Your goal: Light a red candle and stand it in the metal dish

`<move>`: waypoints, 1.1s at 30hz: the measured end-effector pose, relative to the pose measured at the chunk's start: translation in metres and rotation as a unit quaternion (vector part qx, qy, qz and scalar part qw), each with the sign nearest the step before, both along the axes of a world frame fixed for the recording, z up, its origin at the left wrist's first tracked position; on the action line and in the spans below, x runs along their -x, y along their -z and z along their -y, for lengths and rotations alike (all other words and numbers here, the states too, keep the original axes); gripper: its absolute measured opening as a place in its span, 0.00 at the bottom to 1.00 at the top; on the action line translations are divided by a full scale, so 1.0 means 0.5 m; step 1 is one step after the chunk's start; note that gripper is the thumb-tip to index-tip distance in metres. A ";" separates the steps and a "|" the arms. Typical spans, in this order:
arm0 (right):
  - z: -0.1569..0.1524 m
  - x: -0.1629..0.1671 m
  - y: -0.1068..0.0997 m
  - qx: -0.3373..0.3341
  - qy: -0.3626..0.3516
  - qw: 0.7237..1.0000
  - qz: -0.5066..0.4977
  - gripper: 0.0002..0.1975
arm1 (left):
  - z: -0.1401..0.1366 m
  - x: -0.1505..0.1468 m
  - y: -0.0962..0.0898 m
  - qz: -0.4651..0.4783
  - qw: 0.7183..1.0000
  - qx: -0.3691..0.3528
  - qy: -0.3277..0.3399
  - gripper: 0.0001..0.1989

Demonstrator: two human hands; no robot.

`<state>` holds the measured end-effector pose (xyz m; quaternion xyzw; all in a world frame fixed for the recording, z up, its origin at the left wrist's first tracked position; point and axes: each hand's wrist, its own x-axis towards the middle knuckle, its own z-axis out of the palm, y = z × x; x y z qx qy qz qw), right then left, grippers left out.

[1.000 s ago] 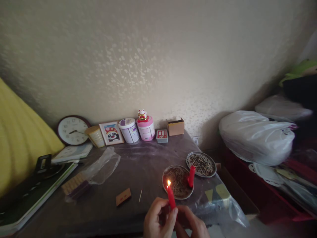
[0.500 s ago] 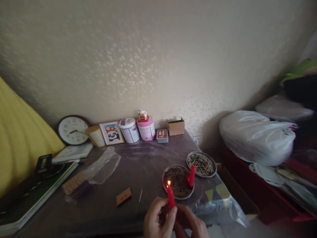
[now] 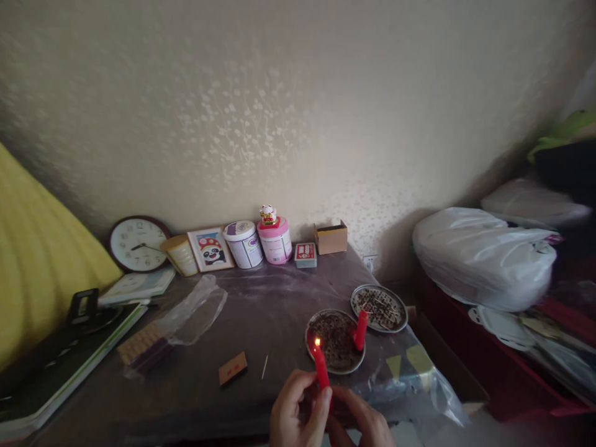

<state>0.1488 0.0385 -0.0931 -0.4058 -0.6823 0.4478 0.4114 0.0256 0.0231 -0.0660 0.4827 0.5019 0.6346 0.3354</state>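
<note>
while the flame burns at its tip, the lit red candle (image 3: 321, 367) stands tilted a little to the left, low in the view at the near edge of the table (image 3: 261, 310). the left hand (image 3: 298, 413) has its fingers curled closed around the candle's lower end, thumb and forefinger pinching the stem. the right hand (image 3: 361, 422) is cupped against the same base, its fingers bent in and touching the left hand's; whether it truly grips the wax or only steadies it is hard to tell, since the left fingers cover the spot.

going left to right: a yellow cushion (image 3: 37, 261) and a stack of books (image 3: 60, 360) fill the left edge, with a round clock (image 3: 138, 243) leaning on the wall behind. a clear bag with a packet of sticks (image 3: 172, 326) lies on the table's left half. a small matchbox (image 3: 232, 368) and a single matchstick (image 3: 264, 367) lie apart on bare tabletop, left of the hands. along the wall stand a panda picture (image 3: 210, 249), two tubs (image 3: 258, 243) and a small cardboard box (image 3: 331, 237).

just beyond the flame sits a round metal plate (image 3: 313, 329) of dark ash, with a second unlit red candle (image 3: 360, 330) upright at its right rim. another plate (image 3: 378, 307) lies just beside it, near the table's right edge. a white bag (image 3: 479, 257) rests well apart on the right.

open room lies in the table's middle, between the bag and the plates.
</note>
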 end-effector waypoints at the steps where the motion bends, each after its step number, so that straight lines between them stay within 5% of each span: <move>1: 0.000 0.000 0.000 0.001 0.002 1.000 0.002 0.19 | 0.000 0.000 0.000 -0.002 1.000 0.000 0.002 0.08; 33: -0.001 -0.004 -0.003 0.012 0.032 0.999 -0.008 0.17 | 0.002 -0.009 -0.011 0.019 1.000 -0.010 0.020 0.09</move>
